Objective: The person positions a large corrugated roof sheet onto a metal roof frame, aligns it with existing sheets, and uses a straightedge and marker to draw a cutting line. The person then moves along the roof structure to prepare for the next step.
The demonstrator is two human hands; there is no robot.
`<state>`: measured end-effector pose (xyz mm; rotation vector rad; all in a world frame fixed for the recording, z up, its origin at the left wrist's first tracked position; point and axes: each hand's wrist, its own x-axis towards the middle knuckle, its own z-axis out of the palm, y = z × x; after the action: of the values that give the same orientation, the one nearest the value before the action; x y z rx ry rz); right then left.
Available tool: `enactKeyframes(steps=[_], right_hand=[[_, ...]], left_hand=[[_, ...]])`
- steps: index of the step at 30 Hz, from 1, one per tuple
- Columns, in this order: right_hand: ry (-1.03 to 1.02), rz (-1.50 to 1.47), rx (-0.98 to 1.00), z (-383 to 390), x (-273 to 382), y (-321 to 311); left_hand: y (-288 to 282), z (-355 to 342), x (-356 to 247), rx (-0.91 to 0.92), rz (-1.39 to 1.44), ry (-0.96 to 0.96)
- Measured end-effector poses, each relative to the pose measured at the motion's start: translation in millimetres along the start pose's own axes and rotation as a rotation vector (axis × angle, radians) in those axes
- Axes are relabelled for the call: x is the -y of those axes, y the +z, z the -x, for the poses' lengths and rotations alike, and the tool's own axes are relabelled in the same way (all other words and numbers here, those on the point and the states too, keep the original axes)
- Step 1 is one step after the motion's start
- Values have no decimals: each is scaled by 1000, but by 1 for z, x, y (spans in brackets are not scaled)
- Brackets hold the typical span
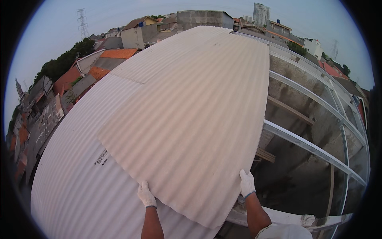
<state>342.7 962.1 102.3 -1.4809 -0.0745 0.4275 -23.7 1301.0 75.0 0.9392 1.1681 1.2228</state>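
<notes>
A large pale corrugated roofing sheet (191, 131) lies over whiter corrugated sheeting (71, 175), which bears a small dark printed mark. My left hand (146, 194), in a white knitted glove, grips the near edge of the pale sheet, left of its middle, its fingertips partly hidden. My right hand (247, 183), also gloved, holds the sheet's right edge near the lower right corner. Both forearms come in from the lower edge of the view.
An open bay to the right shows metal roof beams (306, 143), wooden battens (290, 109) and a dark space below. A pale ledge (292, 219) runs along the near end. Neighbouring roofs (115, 53), trees (59, 59), buildings and a pylon stand beyond.
</notes>
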Motion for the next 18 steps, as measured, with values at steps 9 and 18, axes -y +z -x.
enactKeyframes(steps=[9, 18], right_hand=[[2, 326, -120, -1, -16, -3], [-28, 260, -133, 9, -7, 5]], left_hand=[[-5, -1, 1, 24, -57, 14], [3, 8, -9, 52, -133, 43]])
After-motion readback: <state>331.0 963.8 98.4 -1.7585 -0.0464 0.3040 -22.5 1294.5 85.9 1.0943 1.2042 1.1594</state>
